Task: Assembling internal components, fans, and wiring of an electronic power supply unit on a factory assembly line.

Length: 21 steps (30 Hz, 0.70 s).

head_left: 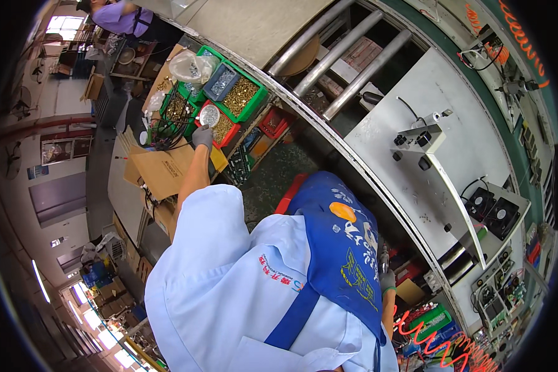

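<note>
My left hand [203,137], in a grey glove, reaches out to a round white dish [209,115] of small silver parts. Its fingers are bent together at the dish's near rim; what they pinch is too small to see. Under the dish, a red bin [234,132] holds brass-coloured screws. Beside it stands a green tray [258,99] with more brass-coloured screws and a blue-grey bin [219,82]. Low at my right side, my gloved right hand [387,282] is closed around a slim metallic power screwdriver [384,257], partly hidden by my blue apron.
On the white bench [452,93] to the right stands a white panel assembly [425,139] with black feet, near two black fans [493,208]. Metal rollers [338,53] lie ahead. Left of the bins are black cables [170,133] and a cardboard box [161,168]. Red coiled hoses [428,338] hang at lower right.
</note>
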Tool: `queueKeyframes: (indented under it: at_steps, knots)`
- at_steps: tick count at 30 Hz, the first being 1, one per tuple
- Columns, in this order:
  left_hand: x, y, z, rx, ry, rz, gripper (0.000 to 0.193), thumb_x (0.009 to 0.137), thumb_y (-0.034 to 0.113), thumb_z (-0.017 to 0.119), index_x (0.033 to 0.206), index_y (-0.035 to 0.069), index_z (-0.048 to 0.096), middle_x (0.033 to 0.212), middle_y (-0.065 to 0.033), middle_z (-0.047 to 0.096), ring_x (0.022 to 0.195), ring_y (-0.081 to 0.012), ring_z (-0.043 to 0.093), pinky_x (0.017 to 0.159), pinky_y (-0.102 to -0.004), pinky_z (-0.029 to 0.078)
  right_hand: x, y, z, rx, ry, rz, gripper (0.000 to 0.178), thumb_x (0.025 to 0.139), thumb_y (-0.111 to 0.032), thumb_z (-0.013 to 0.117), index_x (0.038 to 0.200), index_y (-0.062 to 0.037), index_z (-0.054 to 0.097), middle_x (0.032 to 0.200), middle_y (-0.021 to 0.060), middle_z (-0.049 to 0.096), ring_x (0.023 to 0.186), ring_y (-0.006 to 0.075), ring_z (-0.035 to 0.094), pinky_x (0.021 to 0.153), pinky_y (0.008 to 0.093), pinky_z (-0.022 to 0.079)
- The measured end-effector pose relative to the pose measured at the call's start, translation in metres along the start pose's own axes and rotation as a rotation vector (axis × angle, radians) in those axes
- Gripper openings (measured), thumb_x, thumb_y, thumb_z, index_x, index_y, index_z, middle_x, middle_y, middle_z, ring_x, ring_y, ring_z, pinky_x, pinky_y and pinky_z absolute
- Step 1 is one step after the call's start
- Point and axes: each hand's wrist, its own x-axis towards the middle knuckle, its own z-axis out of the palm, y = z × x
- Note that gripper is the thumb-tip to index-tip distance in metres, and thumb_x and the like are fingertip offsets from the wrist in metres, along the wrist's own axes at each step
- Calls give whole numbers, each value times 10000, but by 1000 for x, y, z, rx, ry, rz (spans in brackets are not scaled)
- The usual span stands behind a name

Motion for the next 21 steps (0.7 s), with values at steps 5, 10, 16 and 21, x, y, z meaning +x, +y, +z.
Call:
queueKeyframes:
  at_steps: [5,10,16,21]
  knots:
    - [21,-9,-8,209,-75,28,307,829,-4,646,1128,-68,678,841,-124,706,645,-172,681,560,-269,556,-28,-18,24,25,65,94,446,747,-285,674,1062,31,669,1063,277,695,1039,412,671,878,465,495]
    - [-6,2,0,525,28,86,304,836,155,683,1085,-16,711,873,-134,737,735,-251,712,664,-336,567,-50,-29,45,212,110,38,334,752,-238,705,956,14,622,838,180,654,734,310,649,647,429,482]
    - [-19,-31,-23,1096,59,-52,441,812,319,669,1145,32,703,1175,-228,683,1112,-390,653,941,-443,507,-11,21,81,69,250,-180,382,783,-270,737,968,34,598,837,255,665,827,417,658,749,483,483]
    - [-35,-50,-26,881,89,-153,500,827,336,626,1203,8,661,1233,-269,643,1185,-387,616,991,-434,485,76,137,112,-136,266,-182,414,826,-353,686,996,13,591,942,316,661,974,492,627,805,536,486]
